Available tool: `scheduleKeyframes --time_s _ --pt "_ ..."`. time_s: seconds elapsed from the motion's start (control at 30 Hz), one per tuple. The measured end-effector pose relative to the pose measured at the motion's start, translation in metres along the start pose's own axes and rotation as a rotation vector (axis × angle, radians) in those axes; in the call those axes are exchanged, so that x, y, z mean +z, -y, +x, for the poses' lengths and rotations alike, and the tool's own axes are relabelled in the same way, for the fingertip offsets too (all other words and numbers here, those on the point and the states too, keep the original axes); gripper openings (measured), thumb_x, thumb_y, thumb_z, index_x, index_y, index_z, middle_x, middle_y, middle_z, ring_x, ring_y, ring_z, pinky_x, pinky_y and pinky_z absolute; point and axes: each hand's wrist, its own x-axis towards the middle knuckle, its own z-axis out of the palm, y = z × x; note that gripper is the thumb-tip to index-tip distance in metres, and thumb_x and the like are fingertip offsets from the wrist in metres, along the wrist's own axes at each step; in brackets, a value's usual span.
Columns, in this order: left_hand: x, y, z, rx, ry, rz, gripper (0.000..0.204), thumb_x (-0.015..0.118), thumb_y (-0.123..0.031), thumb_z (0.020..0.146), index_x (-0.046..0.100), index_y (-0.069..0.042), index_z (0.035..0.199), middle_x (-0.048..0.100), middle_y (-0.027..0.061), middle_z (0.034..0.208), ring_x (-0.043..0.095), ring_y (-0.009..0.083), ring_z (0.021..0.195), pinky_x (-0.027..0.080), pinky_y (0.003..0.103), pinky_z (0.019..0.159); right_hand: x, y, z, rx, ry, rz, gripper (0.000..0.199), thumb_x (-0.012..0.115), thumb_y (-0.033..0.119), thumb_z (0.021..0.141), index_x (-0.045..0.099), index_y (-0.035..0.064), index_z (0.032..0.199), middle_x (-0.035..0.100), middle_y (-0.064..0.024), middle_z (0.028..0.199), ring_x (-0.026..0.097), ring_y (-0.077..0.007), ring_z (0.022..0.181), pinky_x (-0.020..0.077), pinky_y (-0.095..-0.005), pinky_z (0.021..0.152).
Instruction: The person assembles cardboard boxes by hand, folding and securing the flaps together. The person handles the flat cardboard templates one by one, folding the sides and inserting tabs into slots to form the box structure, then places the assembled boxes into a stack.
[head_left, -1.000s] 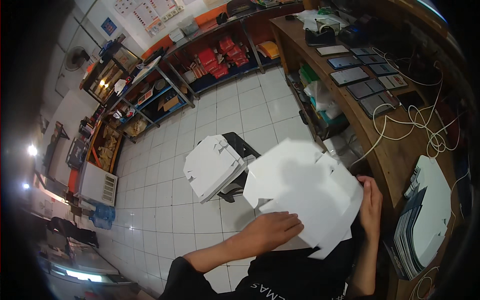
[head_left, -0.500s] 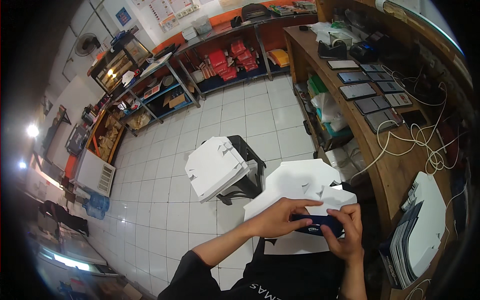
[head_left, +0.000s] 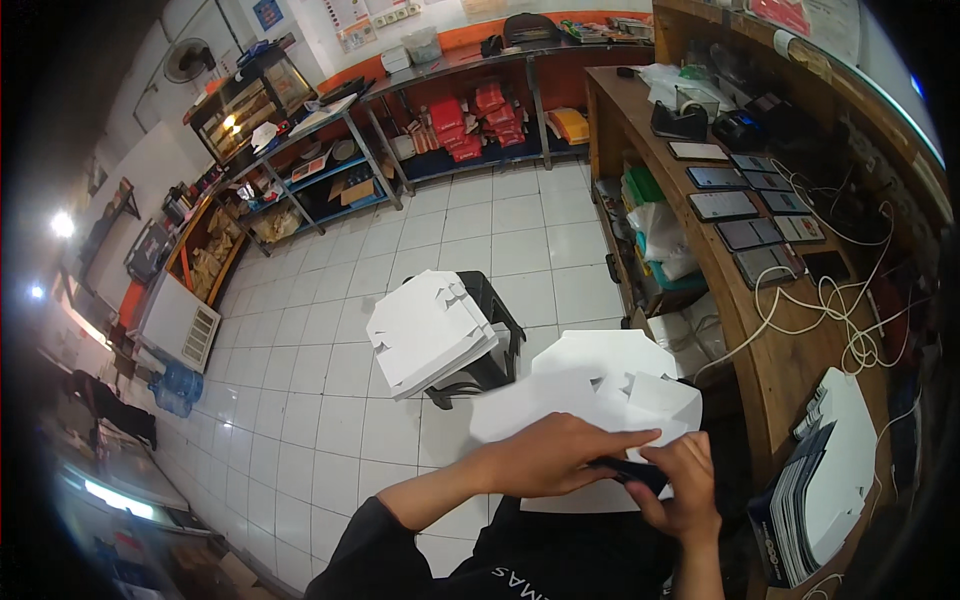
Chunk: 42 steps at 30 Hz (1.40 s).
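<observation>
Pinching the dark cardboard flap [head_left: 645,475], left grip [head_left: 550,453] and right grip [head_left: 688,484] flank it.

A black stool [head_left: 507,315] bears stacked white cardboard [head_left: 425,330]. Nearer the wearer than the stool, the left hand [head_left: 553,455] and right hand [head_left: 685,485] grip a dark blue flap [head_left: 643,474] at a white sheet [head_left: 600,355]. Right of the stool, phones [head_left: 725,206] lie on a wooden tabletop [head_left: 762,380]; left of it stands a blue jug [head_left: 178,388].

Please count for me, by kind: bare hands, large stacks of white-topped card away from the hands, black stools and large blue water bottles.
Bare hands: 2
White-topped card stacks: 2
Black stools: 1
Blue water bottles: 1
Total: 6
</observation>
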Motion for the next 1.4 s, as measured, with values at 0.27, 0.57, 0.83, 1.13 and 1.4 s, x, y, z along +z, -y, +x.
scheduleKeyframes --time_s 0.27,0.57,0.83,1.13,1.4 --pt "-0.034 -0.057 -0.030 0.165 -0.179 0.391 0.030 0.075 -0.007 0.081 0.075 -0.014 0.110 0.074 -0.0003 0.111 0.065 0.0255 0.122 0.035 0.058 0.117 -0.104 0.024 -0.026 0.037 0.084 -0.575 0.025 0.080 0.015 0.070 0.072 0.0140 0.094 0.064 0.0003 0.089 0.065 -0.0197 0.087 0.0370 -0.0587 0.105" --pt "0.031 -0.004 -0.009 0.033 0.083 0.218 0.061 0.085 -0.015 0.076 0.063 -0.008 0.133 0.061 0.0140 0.139 0.051 0.0372 0.137 0.037 0.053 0.117 -0.198 0.043 -0.126 0.642 -0.170 -0.992 0.037 0.064 -0.006 0.077 0.071 0.0056 0.112 0.062 -0.0119 0.095 0.059 -0.0313 0.089 0.0470 -0.0417 0.080" --pt "0.115 0.058 0.014 -0.068 0.250 0.362 0.074 0.074 -0.040 0.091 0.045 -0.007 0.150 0.035 0.0252 0.159 0.029 0.0460 0.149 0.028 0.054 0.121 -0.195 0.068 -0.142 0.878 -0.022 -0.775 0.017 0.057 0.008 0.090 0.070 0.0019 0.098 0.061 -0.0138 0.092 0.060 -0.0333 0.099 0.0306 -0.0539 0.113" --pt "0.151 0.094 0.032 0.002 0.296 0.479 0.069 0.072 -0.054 0.089 0.060 -0.010 0.140 0.038 0.0219 0.159 0.032 0.0413 0.149 0.031 0.050 0.121 -0.185 0.056 -0.143 0.814 -0.147 -0.790 0.034 0.057 0.034 0.099 0.067 0.0018 0.102 0.064 -0.0123 0.098 0.061 -0.0341 0.107 0.0095 -0.0578 0.125" --pt "0.099 0.064 0.035 -0.272 0.166 0.234 0.038 0.063 -0.017 0.097 0.064 -0.011 0.135 0.072 0.0237 0.106 0.070 0.0394 0.101 0.054 0.044 0.088 -0.125 0.055 -0.101 0.257 -0.305 -0.105 0.017 0.078 0.011 0.085 0.073 0.0018 0.098 0.071 -0.0143 0.098 0.070 -0.0296 0.090 0.0560 -0.0398 0.081"
